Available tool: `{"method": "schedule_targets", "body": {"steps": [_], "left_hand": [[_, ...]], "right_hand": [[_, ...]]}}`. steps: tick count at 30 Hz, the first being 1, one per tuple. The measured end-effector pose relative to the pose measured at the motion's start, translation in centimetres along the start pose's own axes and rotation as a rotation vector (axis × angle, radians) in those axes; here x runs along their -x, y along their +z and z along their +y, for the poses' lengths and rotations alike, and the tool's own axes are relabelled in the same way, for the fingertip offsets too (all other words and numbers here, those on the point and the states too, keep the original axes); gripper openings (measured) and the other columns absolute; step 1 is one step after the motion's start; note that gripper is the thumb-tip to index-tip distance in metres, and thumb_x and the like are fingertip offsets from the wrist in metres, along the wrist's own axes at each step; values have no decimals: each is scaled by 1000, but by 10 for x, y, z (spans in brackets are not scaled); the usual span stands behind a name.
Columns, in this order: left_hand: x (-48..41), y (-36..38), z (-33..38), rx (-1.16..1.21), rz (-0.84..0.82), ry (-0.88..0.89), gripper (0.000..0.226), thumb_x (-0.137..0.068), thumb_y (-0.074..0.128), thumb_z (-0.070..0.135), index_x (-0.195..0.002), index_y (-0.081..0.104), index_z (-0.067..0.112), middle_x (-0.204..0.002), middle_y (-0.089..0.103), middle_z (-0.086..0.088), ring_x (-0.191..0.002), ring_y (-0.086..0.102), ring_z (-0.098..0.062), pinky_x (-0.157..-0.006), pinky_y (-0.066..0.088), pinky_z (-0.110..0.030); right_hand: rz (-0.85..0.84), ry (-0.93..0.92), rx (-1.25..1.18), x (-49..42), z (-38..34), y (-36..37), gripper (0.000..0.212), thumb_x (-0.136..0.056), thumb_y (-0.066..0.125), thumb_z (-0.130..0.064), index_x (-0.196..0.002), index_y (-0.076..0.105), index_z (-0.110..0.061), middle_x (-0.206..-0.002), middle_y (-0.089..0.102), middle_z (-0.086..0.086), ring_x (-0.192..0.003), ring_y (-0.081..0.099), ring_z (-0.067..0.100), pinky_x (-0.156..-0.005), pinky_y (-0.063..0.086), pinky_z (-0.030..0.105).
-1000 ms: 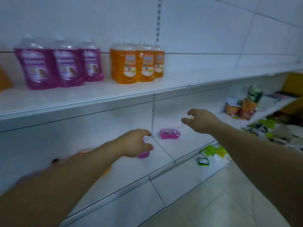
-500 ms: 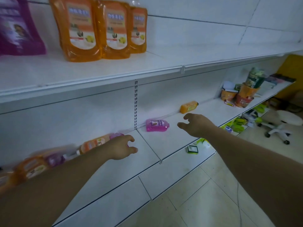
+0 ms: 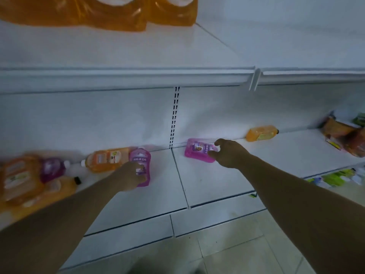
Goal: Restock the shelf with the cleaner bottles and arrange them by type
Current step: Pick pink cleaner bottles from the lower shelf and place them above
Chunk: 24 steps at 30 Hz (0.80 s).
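Note:
On the lower shelf (image 3: 197, 186) cleaner bottles lie on their sides. My left hand (image 3: 129, 176) reaches in and its fingers curl over a purple bottle (image 3: 141, 161), which lies against an orange bottle (image 3: 107, 159). My right hand (image 3: 227, 153) is at the right end of a pink bottle (image 3: 197, 151), thumb above and fingers below it; the cap is hidden behind the hand. Another orange bottle (image 3: 260, 133) lies alone further right by the back wall. At the far left, blurred, are several more orange bottles (image 3: 17, 180) and a purple one (image 3: 52, 169).
Upright orange bottles (image 3: 98, 14) stand on the upper shelf (image 3: 138, 76), whose front edge overhangs the lower one. Snack packs (image 3: 343, 135) sit at the right end of the lower shelf, green packs (image 3: 335, 177) below. Tiled floor (image 3: 227, 254) lies in front.
The view dropped and moved closer to the lower shelf. Both hands went forward: the left onto the purple bottle, the right onto the pink bottle's end.

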<state>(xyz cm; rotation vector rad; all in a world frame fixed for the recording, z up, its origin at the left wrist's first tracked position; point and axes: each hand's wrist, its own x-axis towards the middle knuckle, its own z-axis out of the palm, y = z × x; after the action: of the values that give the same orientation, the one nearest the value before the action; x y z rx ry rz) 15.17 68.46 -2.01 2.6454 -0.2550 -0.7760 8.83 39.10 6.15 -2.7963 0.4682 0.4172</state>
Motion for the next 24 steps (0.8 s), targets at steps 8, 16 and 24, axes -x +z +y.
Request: {"method": "schedule_targets", "body": {"steps": [8, 16, 24], "left_hand": [[-125, 72, -74, 185, 308, -101, 78, -66, 44, 75, -124, 52, 23, -110, 62, -5, -97, 64, -30, -80, 55, -44], [-68, 82, -5, 97, 327, -318, 78, -86, 63, 44, -149, 23, 23, -146, 28, -14, -125, 41, -42, -103, 39, -49], [-43, 103, 14, 158, 188, -357, 109, -67, 80, 50, -148, 16, 15, -133, 45, -12, -123, 47, -32, -106, 36, -41]], "right_hand": [[-80, -190, 111, -107, 28, 57, 69, -79, 47, -74, -117, 58, -17, -110, 58, 6, -101, 58, 27, -82, 50, 33], [-88, -164, 230, -147, 32, 114, 88, -85, 52, -60, -150, 9, -21, -149, 30, 10, -135, 33, 35, -107, 31, 46], [-72, -328, 292, -110, 41, 123, 87, -82, 49, -67, -151, 12, -29, -153, 27, 3, -139, 25, 35, -107, 28, 50]]}}
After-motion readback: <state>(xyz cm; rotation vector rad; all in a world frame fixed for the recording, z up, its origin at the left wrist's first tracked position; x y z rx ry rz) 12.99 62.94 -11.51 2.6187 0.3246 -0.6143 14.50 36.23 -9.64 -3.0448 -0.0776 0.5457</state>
